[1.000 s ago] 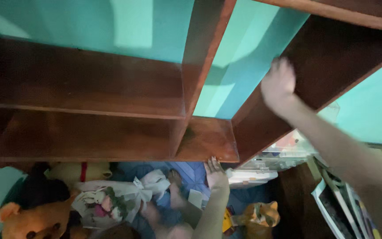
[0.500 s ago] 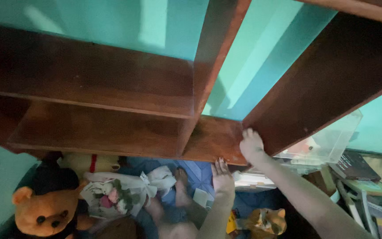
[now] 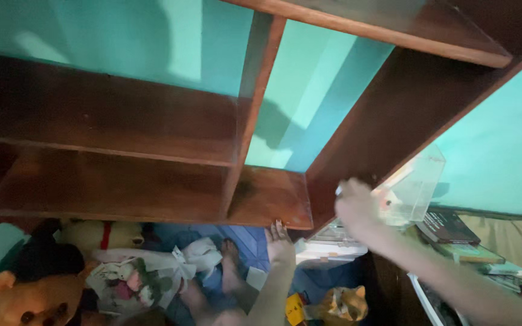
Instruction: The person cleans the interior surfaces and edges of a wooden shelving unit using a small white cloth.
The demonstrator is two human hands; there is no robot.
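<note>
I see a large dark-brown wooden shelf unit (image 3: pixel 152 151) filling most of my view, tipped at an angle against a teal wall (image 3: pixel 122 42). Its boards look worn and glossy, with one long open bay on the left, a narrower bay right of an upright divider (image 3: pixel 246 115), and a slanted side panel (image 3: pixel 394 121) running up to the right. All the bays I can make out are bare.

My left hand (image 3: pixel 278 241) is pressed flat against the front edge of the bottom board, fingers together and pointing up. My right hand (image 3: pixel 356 208) sits at the lower end of the side panel, just beside a clear plastic box (image 3: pixel 415 187); it is blurred, so I cannot tell how its fingers stand.

Below the shelf lie a brown teddy bear (image 3: pixel 28 296), a wrapped flower bouquet (image 3: pixel 140 274) and a small orange cat figure (image 3: pixel 342 305). Books (image 3: pixel 448 226) are stacked at the right.
</note>
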